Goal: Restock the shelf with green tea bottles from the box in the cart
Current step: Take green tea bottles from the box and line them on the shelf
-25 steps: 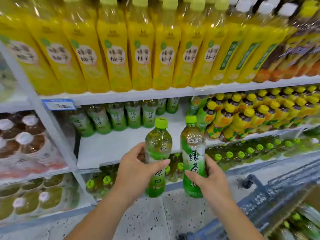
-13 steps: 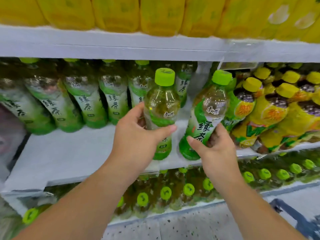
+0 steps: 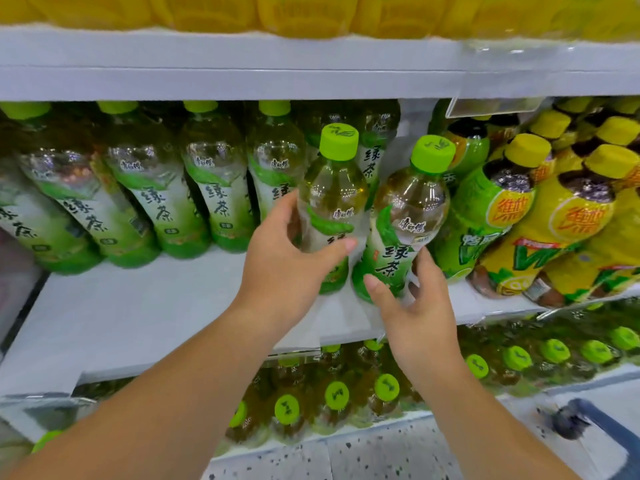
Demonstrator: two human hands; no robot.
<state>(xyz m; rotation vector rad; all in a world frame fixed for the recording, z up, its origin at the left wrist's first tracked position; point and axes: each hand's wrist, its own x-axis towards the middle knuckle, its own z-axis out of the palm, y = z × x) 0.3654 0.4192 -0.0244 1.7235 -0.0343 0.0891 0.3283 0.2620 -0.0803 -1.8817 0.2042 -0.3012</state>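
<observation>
My left hand (image 3: 287, 271) grips a green tea bottle (image 3: 330, 199) with a lime cap, held upright over the white middle shelf (image 3: 138, 306). My right hand (image 3: 420, 317) holds a second green tea bottle (image 3: 403, 233) low down, thumb on its left and fingers behind it. That bottle leans slightly right, and its base is at the shelf surface. Both bottles are side by side, in front of the right end of a row of green tea bottles (image 3: 211, 188) at the back of the shelf. The box is out of view.
Yellow-capped bottles (image 3: 554, 220) crowd the shelf just right of my right hand. Yellow bottles (image 3: 311, 12) fill the shelf above. Green-capped bottles (image 3: 336, 393) stand on the shelf below. Part of the cart (image 3: 571, 420) shows at the lower right.
Both hands have carried their bottles forward into the middle shelf and lowered them. The right bottle has come down to the shelf surface, closer to the left one.
</observation>
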